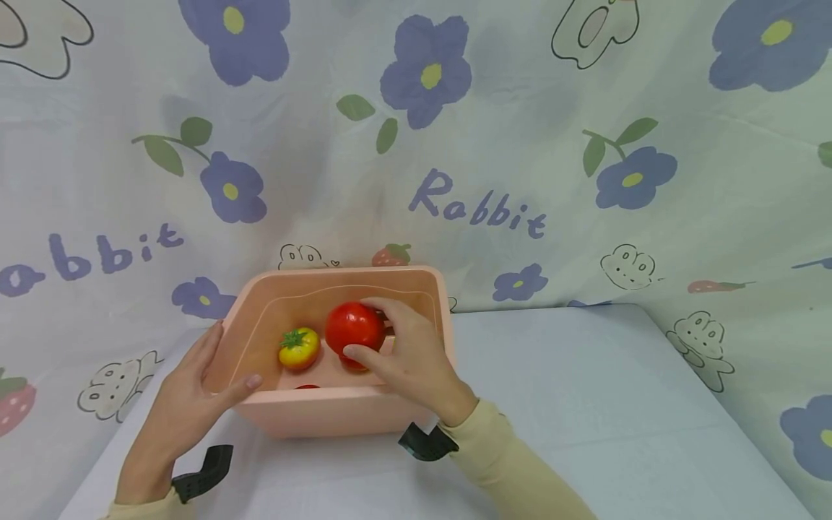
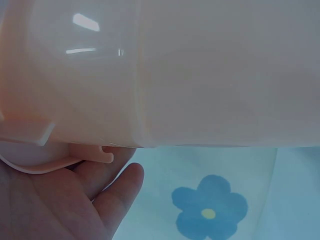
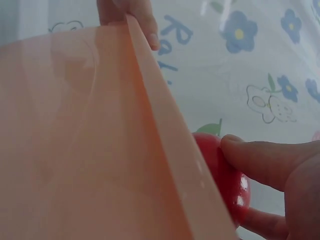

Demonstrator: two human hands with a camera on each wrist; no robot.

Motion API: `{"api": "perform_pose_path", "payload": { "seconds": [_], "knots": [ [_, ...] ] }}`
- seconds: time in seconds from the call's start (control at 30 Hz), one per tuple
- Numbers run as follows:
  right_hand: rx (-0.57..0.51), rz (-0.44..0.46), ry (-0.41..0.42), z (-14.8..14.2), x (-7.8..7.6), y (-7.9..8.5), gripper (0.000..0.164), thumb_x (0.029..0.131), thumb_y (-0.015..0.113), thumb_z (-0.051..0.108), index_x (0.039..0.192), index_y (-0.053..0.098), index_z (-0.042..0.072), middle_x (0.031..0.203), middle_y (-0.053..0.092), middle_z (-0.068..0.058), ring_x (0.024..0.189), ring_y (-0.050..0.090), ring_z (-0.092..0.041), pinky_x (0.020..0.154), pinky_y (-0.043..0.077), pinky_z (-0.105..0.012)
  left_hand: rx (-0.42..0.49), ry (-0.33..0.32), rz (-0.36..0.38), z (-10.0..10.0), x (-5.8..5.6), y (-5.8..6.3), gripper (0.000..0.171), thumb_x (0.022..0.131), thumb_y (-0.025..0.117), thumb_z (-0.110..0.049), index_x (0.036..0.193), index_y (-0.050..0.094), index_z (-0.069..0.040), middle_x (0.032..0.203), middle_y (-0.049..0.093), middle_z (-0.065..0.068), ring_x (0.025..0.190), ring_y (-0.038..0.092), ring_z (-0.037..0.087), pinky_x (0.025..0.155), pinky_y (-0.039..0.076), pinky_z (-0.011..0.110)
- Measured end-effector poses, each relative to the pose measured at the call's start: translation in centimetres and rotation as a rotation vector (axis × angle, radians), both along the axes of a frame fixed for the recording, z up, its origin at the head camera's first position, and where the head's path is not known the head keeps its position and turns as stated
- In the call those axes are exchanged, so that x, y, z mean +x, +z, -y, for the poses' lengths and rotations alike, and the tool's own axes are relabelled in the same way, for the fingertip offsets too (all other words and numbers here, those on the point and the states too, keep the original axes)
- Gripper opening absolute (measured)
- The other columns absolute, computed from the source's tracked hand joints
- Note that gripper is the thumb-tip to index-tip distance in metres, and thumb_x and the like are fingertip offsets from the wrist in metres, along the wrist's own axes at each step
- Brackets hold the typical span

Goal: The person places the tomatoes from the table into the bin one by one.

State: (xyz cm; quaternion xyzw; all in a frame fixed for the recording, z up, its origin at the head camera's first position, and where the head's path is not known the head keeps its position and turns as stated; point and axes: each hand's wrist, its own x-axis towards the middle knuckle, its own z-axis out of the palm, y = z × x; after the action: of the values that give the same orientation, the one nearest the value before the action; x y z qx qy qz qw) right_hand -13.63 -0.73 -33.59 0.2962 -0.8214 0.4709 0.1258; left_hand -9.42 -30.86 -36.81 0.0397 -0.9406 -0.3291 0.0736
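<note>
A pink plastic bin [image 1: 331, 413] stands on the table. My left hand [image 1: 188, 397] holds its left end, thumb over the front rim; the left wrist view shows the fingers [image 2: 120, 192] by the bin's handle lip [image 2: 90, 152]. Between thumb and fingers, my right hand [image 1: 416, 354] grips a round, glossy red fruit [image 1: 351, 328] above the bin's floor. In the right wrist view, the bin's rim [image 3: 170, 135] partly hides this red fruit [image 3: 220, 167]. A yellow-orange tomato [image 1: 300, 350] with a green top lies inside, left of it. Another red-orange fruit [image 1: 354, 365] shows beneath the held one.
Behind the front wall, a sliver of another red thing [image 1: 308, 387] shows; its kind is hidden. A white-covered table [image 1: 585, 404] extends to the right of the bin. A cloth backdrop [image 1: 507, 130] printed with flowers and rabbits hangs behind and at the sides.
</note>
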Motion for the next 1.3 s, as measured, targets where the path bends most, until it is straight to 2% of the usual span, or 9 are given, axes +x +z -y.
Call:
{"api": "perform_pose_path", "payload": {
  "seconds": [0.13, 0.33, 0.53, 0.77, 1.0, 1.3],
  "knots": [
    [0.027, 0.014, -0.012, 0.3, -0.2, -0.1, 0.057, 0.086, 0.082, 0.026, 0.135, 0.057, 0.011, 0.129, 0.063, -0.002, 0.114, 0.059, -0.015, 0.094, 0.056, -0.031, 0.001, -0.004, -0.001, 0.0, 0.0, 0.0, 0.109, 0.089, 0.069, -0.052, 0.162, 0.0, -0.012, 0.164, 0.01, 0.027, 0.132, 0.034, 0.059, 0.096, 0.033, 0.08],
    [0.07, 0.031, -0.024, 0.5, -0.4, -0.1, 0.058, 0.088, 0.079, 0.032, 0.137, 0.056, 0.013, 0.13, 0.062, 0.001, 0.117, 0.058, -0.014, 0.094, 0.055, -0.029, 0.002, -0.007, -0.007, 0.0, 0.0, 0.0, 0.109, 0.089, 0.07, -0.052, 0.162, 0.0, -0.011, 0.164, 0.012, 0.028, 0.132, 0.035, 0.059, 0.095, 0.034, 0.08],
    [0.13, 0.02, -0.022, 0.3, -0.2, 0.0, 0.058, 0.09, 0.076, 0.035, 0.14, 0.055, 0.015, 0.137, 0.06, 0.001, 0.124, 0.057, -0.016, 0.102, 0.051, -0.032, 0.01, -0.007, -0.004, 0.0, 0.0, 0.0, 0.109, 0.089, 0.069, -0.052, 0.162, -0.001, -0.012, 0.164, 0.011, 0.028, 0.132, 0.035, 0.058, 0.095, 0.034, 0.08],
    [0.11, -0.003, -0.039, -0.2, 0.0, 0.1, 0.055, 0.09, 0.077, 0.032, 0.138, 0.057, 0.015, 0.135, 0.061, 0.0, 0.124, 0.057, -0.015, 0.102, 0.051, -0.033, 0.011, -0.001, -0.001, -0.2, -0.1, 0.0, 0.109, 0.089, 0.069, -0.053, 0.162, -0.002, -0.013, 0.164, 0.01, 0.027, 0.132, 0.035, 0.058, 0.095, 0.034, 0.079],
    [0.101, 0.023, -0.052, -1.1, -0.4, -0.1, 0.056, 0.09, 0.077, 0.028, 0.14, 0.056, 0.013, 0.138, 0.059, -0.006, 0.126, 0.056, -0.023, 0.1, 0.053, -0.038, 0.016, -0.007, -0.005, -0.2, 0.0, 0.0, 0.108, 0.09, 0.069, -0.052, 0.162, -0.001, -0.012, 0.164, 0.011, 0.027, 0.132, 0.034, 0.058, 0.095, 0.034, 0.079],
    [0.112, -0.021, -0.082, -2.5, -0.8, 0.0, 0.054, 0.091, 0.076, 0.025, 0.138, 0.057, 0.009, 0.135, 0.061, -0.008, 0.123, 0.058, -0.024, 0.098, 0.055, -0.04, 0.018, -0.015, -0.001, -0.1, 0.0, 0.2, 0.107, 0.09, 0.069, -0.051, 0.162, -0.001, -0.013, 0.164, 0.01, 0.027, 0.132, 0.034, 0.058, 0.096, 0.033, 0.08]
  ]
}}
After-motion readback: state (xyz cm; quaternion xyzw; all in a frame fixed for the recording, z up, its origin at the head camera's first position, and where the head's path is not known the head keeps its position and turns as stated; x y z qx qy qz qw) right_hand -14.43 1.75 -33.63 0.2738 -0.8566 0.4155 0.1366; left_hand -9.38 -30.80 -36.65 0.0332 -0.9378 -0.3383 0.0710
